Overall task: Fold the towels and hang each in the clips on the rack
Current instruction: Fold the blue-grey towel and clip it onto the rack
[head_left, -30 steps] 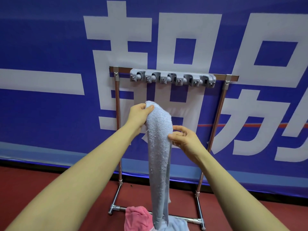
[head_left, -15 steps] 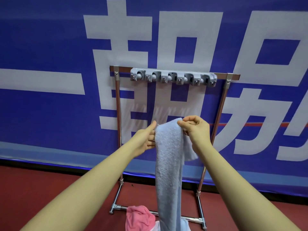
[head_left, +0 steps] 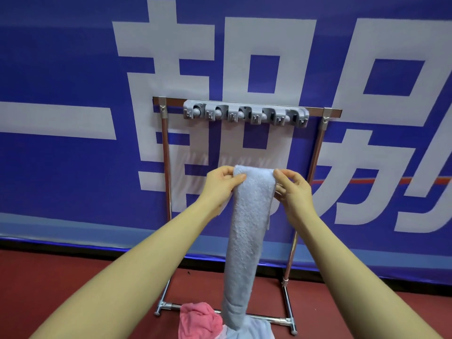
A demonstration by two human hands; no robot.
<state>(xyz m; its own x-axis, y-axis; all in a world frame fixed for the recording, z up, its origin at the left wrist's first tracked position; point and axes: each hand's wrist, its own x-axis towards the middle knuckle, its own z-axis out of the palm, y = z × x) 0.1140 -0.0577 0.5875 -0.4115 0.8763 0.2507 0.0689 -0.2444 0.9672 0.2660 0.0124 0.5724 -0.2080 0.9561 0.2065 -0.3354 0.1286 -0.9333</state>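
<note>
Left hand (head_left: 221,184) and right hand (head_left: 292,188) each pinch the folded blue towel (head_left: 247,231) at its top, below the empty clips (head_left: 245,115) of the rack (head_left: 315,172); a pink towel (head_left: 199,320) remains on the floor, nothing hung.

Pink towel (head_left: 198,321) and pale cloth (head_left: 252,332) at the rack's (head_left: 166,167) foot run off the bottom edge. Blue towel (head_left: 247,228) hides part of the base bar and the fingers behind its top fold. Clip strip (head_left: 245,115): individual clip detail too small to tell. Both forearms cut off below.
</note>
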